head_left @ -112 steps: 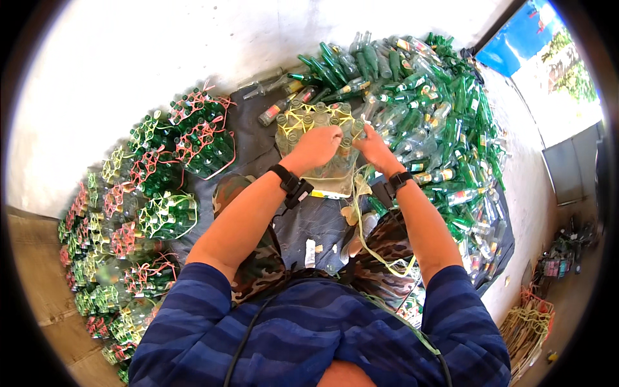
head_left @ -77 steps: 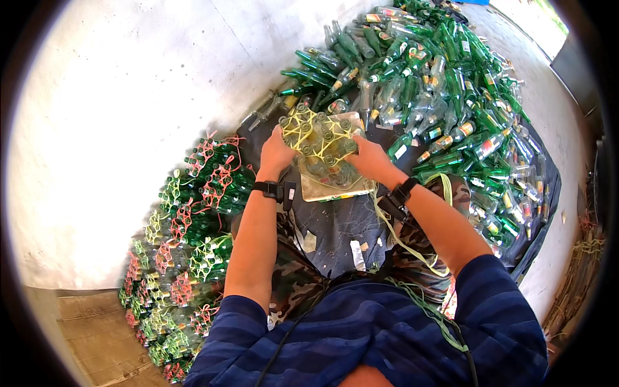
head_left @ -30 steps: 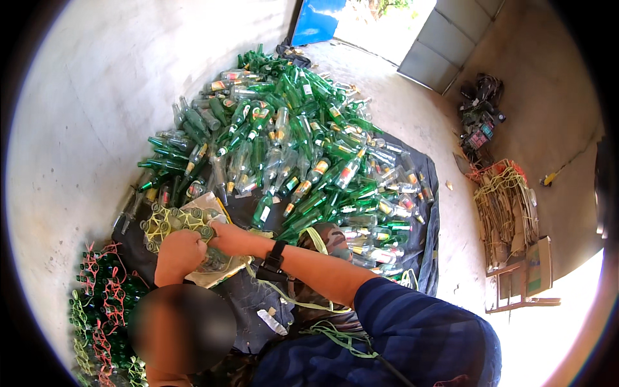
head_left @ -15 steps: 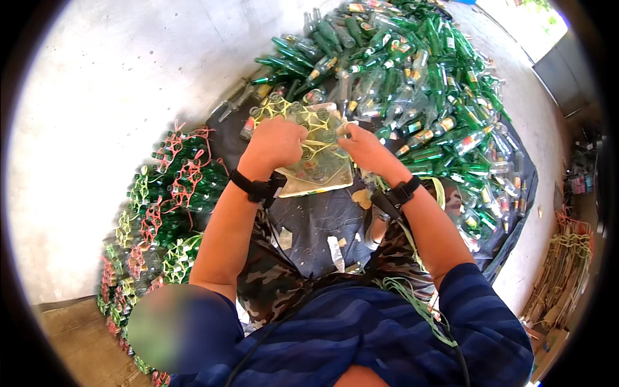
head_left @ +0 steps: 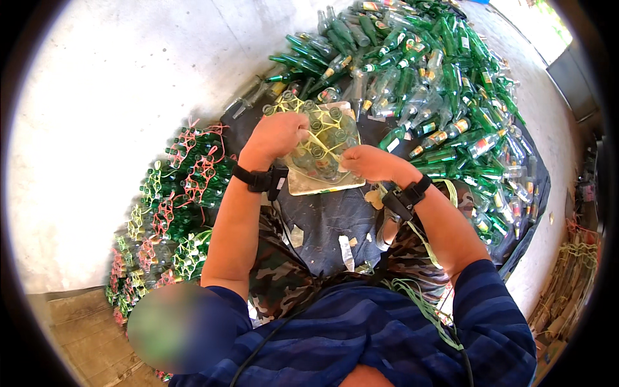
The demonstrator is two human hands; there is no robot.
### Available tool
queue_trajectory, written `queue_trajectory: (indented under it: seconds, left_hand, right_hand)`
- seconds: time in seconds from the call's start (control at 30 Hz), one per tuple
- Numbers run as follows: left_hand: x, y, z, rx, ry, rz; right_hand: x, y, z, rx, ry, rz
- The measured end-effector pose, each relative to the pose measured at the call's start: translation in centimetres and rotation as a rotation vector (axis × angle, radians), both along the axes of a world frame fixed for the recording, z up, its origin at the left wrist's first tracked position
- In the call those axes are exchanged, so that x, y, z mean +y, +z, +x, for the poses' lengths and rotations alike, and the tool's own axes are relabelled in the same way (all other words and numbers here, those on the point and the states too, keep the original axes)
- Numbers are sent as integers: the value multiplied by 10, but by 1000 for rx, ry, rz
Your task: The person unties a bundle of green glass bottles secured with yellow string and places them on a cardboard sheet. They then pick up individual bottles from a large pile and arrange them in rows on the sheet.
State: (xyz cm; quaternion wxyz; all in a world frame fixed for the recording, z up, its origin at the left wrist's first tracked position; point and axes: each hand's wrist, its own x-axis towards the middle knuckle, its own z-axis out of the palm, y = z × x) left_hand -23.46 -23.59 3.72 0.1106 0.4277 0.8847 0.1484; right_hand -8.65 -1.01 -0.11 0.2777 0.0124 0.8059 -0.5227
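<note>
A cluster of clear glass bottles stands upright on a pale flat board in front of me. Yellow plastic strap weaves around their necks. My left hand, at the cluster's near left side, is closed with the strap pinched in its fingers. Lower, at the near right side, my right hand is closed on the strap too, its fingertips partly hidden. The strap runs slanting between both hands over the bottle tops. My left hand covers some of the bottles.
A large heap of loose green and clear bottles lies at the far right on a dark sheet. Green bottles bundled with red and yellow straps stand at the left. Loose pale green strap hangs over my clothes. Paper scraps lie between my legs.
My right hand has moved down and nearer to me along the cluster's right side. The left hand stays at the near left side. The whole view has shifted slightly.
</note>
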Motion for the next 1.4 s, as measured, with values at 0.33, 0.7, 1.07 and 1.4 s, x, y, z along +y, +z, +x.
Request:
queue_trajectory:
  seconds: [0.33, 0.7, 1.07, 1.4]
  left_hand:
    - [9, -15, -4, 326, -51, 213]
    - [24, -30, -24, 386, -118, 362]
    - [33, -31, -29, 336, -141, 354]
    - [40, -34, -34, 215, -183, 384]
  right_hand:
    - [-11, -27, -5, 120, -2, -119]
    - [-3, -120, -12, 1246, 349, 979]
    - [-19, -49, -10, 653, 237, 576]
    - [-11, -40, -11, 575, 147, 429]
